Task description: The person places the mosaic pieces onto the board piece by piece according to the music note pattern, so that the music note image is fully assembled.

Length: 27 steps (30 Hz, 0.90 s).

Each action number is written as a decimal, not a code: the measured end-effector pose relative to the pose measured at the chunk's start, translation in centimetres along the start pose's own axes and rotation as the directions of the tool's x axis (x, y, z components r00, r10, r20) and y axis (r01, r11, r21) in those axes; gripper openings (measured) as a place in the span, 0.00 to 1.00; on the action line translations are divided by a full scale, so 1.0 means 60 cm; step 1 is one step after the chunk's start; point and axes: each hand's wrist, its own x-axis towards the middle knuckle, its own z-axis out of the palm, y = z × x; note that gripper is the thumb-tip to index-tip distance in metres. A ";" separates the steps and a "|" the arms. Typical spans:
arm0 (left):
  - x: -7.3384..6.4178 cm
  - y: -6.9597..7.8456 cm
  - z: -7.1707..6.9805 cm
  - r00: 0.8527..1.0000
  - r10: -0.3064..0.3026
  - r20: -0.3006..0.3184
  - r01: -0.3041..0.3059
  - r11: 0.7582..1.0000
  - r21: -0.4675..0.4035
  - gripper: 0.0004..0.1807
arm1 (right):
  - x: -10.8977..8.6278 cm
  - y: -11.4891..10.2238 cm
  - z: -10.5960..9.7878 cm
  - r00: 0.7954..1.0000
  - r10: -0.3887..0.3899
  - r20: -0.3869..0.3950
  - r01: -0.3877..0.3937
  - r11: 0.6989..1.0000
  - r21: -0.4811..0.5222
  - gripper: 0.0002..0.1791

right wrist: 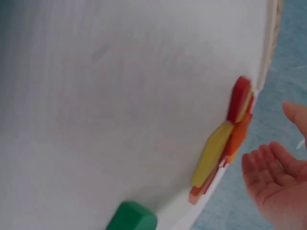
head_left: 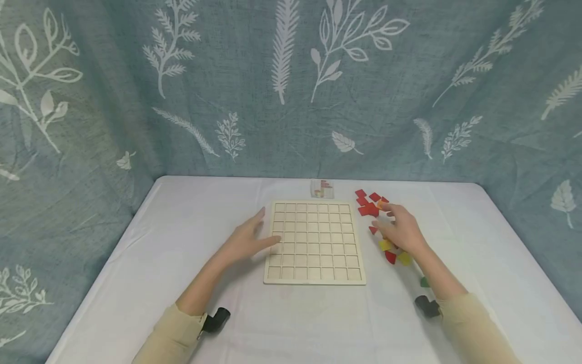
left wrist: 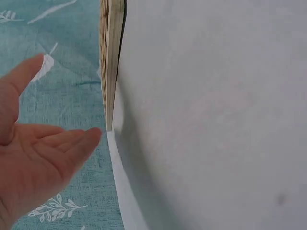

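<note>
A square wooden grid board [head_left: 313,242] lies flat on the white-covered table. At its left edge hovers my left hand [head_left: 247,240], fingers extended and the thumb spread over the border. In the left wrist view the board's thin edge [left wrist: 114,62] rises beyond the left hand [left wrist: 43,158]. My right hand [head_left: 402,230] hangs over the coloured pieces right of the board, thumb apart from loosely bent fingers. Its palm [right wrist: 283,184] shows nothing held. Below it lie a yellow piece [head_left: 385,245] and a dark red piece [head_left: 390,257]; red pieces [head_left: 362,201] cluster beyond the fingertips.
A small clear card or case [head_left: 322,189] with a coloured pattern sits behind the board. A green piece [head_left: 425,282] lies near the right forearm, with a yellow one [head_left: 404,259] farther in. A leaf-patterned blue-grey cloth [head_left: 291,136] hangs behind the table.
</note>
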 end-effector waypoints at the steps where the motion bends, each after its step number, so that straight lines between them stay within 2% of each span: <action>1: -0.002 0.000 0.001 1.000 0.000 0.023 0.000 1.000 0.000 0.54 | 0.003 0.003 0.000 1.000 0.003 0.004 -0.003 1.000 0.014 0.32; 6: -0.011 -0.005 0.009 0.992 0.003 0.127 -0.004 1.000 0.010 0.57 | 0.020 0.012 0.004 1.000 0.017 0.012 -0.017 0.999 0.039 0.30; 12: -0.012 -0.014 0.019 0.980 0.055 0.193 -0.055 0.998 -0.005 0.62 | 0.040 0.018 0.013 0.999 0.034 0.017 -0.034 0.999 0.011 0.29; 17: -0.011 -0.021 0.024 0.971 0.054 0.234 -0.060 0.998 0.018 0.66 | 0.049 0.021 0.017 1.000 0.015 0.022 -0.015 1.000 -0.020 0.28; 27: -0.018 -0.018 0.028 0.967 0.052 0.250 -0.067 0.996 0.055 0.71 | 0.059 0.022 0.018 0.999 -0.042 0.008 0.043 0.997 -0.069 0.24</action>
